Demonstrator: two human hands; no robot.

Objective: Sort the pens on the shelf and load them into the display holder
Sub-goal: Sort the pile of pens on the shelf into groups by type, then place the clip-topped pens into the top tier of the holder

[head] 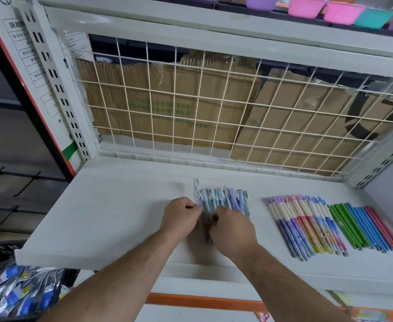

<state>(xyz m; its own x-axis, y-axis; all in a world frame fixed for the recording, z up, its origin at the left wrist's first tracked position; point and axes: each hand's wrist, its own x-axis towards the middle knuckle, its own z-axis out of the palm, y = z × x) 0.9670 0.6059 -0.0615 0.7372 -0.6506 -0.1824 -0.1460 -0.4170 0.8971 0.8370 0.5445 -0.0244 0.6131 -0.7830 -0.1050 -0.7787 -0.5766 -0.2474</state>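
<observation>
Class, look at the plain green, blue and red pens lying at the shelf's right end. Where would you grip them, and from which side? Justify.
Probably mid-barrel, from above, squeezing across the row. The plain pens lie flat, side by side on the shelf, so closing inward gathers them; the patterned pens crowd their left.

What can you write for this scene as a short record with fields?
Surface: white metal shelf
Left hand: grips pastel blue and purple pens
Right hand: grips the same pens
Group, middle: patterned pens with cream sleeves, in a row
Group, right: thin green, blue and red pens
Display holder: not visible
</observation>
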